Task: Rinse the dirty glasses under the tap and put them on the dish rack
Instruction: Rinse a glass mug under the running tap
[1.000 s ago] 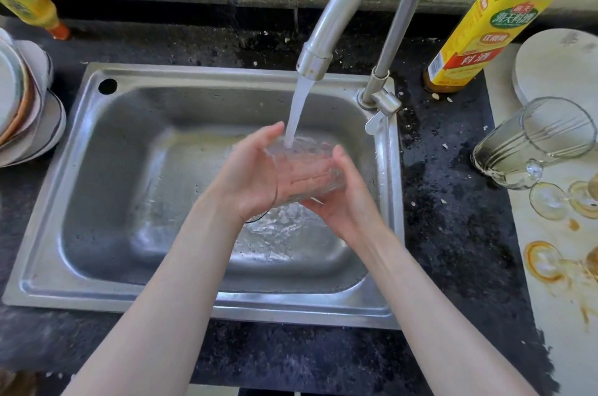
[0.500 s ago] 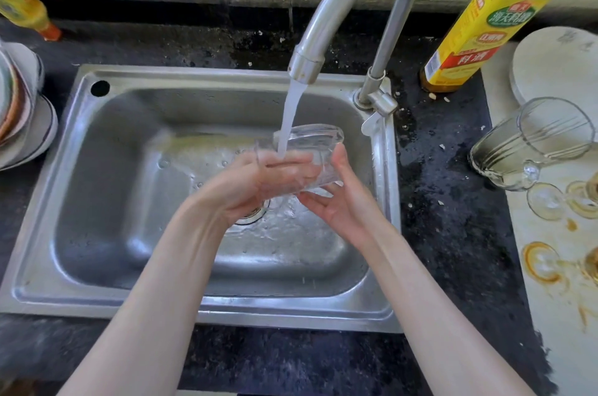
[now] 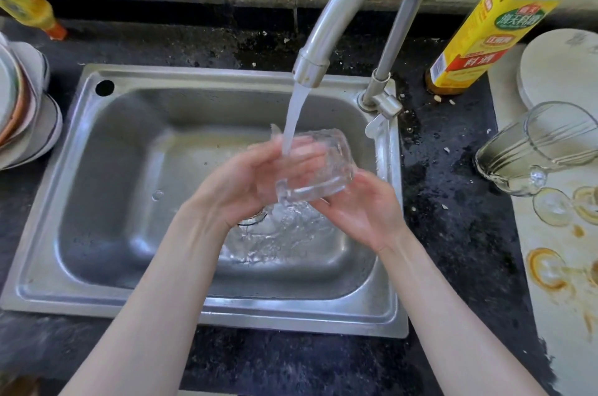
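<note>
**A:** Where is the glass (image 3: 318,165) relative to your hands?

**B:** You hold it over the sink (image 3: 136,195), between both hands and directly under the tap (image 3: 326,29). The water stream (image 3: 293,123) strikes its upper side. The glass lies tilted on its side, its thick base toward you and to the right.

**A:** How does your left hand (image 3: 239,185) lie?

**B:** Its fingers curl round the far left side of the glass; they show, blurred, through the clear wall. It grips the glass.

**A:** And your right hand (image 3: 365,211)?

**B:** It sits below and to the right of the glass, palm up, fingers partly bent, cupping the base. The base touches the fingers; whether the thumb presses on the glass cannot be told.

**A:** What else appears?

**B:** 1 further glass (image 3: 537,149) lies on its side on the board at right, well apart from your hands. A yellow-labelled bottle (image 3: 479,42) stands behind the tap. Stacked plates (image 3: 29,117) sit left of the sink.
</note>
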